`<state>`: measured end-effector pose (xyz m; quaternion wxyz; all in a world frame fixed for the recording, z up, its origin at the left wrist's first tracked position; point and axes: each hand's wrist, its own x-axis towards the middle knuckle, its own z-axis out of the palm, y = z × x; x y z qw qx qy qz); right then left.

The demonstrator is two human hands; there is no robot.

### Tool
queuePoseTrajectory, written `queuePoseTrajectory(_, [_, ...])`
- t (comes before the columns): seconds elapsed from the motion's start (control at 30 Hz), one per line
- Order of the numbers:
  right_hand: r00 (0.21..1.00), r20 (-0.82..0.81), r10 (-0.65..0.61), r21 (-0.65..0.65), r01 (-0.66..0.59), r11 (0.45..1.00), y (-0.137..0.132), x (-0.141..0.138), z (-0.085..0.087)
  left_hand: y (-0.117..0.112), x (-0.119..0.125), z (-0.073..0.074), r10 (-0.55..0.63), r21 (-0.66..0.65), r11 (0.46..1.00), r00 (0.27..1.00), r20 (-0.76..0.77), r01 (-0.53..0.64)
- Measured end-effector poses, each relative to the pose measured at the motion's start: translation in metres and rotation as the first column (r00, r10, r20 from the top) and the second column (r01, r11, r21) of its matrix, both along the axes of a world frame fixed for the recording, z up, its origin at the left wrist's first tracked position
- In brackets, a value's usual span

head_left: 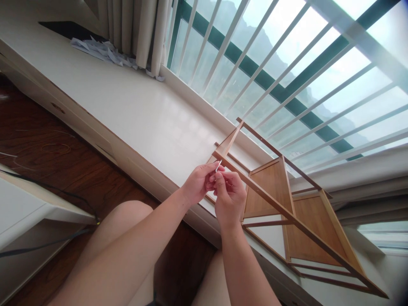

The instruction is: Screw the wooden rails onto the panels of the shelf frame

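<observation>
A light wooden rack [287, 199] of thin bars and two flat panels lies on its side on the white window ledge [134, 114]. Both my hands meet at its near left corner. My left hand [199, 182] pinches a small shiny metal piece [218, 165] that sticks up against the corner bar. My right hand [229, 195] is closed beside it, fingertips touching the same spot; what it holds is hidden.
White window bars [287, 55] and glass run along the far side of the ledge. A curtain [140, 29] hangs at the top, with crumpled paper scraps [102, 51] under it. Dark wood floor [63, 161], a cable and my bare knees lie below.
</observation>
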<state>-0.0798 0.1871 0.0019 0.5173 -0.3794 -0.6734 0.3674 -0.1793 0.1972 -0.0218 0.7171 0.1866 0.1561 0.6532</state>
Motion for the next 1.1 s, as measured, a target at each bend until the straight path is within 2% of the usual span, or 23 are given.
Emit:
queuePoseTrajectory(0.13, [0.991, -0.130, 0.010, -0.091, -0.022, 0.996, -0.002, -0.007, -0.002, -0.005, -0.001, -0.004, 0.009, 0.026, 1.000, 1.000, 0.000, -0.009])
queuePoseTrajectory(0.33, [0.960, -0.278, 0.033, -0.206, -0.093, 0.974, -0.002, -0.012, 0.001, -0.006, -0.006, -0.011, -0.048, 0.044, 0.998, 0.999, -0.017, 0.049])
queuePoseTrajectory(0.5, [0.919, -0.393, 0.023, -0.342, -0.169, 0.924, 0.001, -0.011, -0.002, -0.002, -0.011, -0.012, -0.062, 0.051, 0.997, 0.996, -0.069, 0.065])
queuePoseTrajectory(0.67, [0.918, -0.395, 0.038, -0.423, -0.218, 0.879, 0.002, -0.011, -0.006, -0.001, -0.017, -0.010, -0.055, 0.043, 0.997, 0.987, -0.149, 0.062])
queuePoseTrajectory(0.83, [0.917, -0.398, 0.029, -0.434, -0.216, 0.875, 0.002, -0.011, -0.007, -0.002, -0.017, -0.005, -0.033, 0.043, 0.998, 0.985, -0.167, 0.040])
queuePoseTrajectory(1.1, [0.967, -0.242, 0.077, -0.265, -0.143, 0.954, 0.001, -0.013, -0.002, -0.002, -0.013, 0.003, -0.013, -0.013, 1.000, 0.996, -0.083, 0.012])
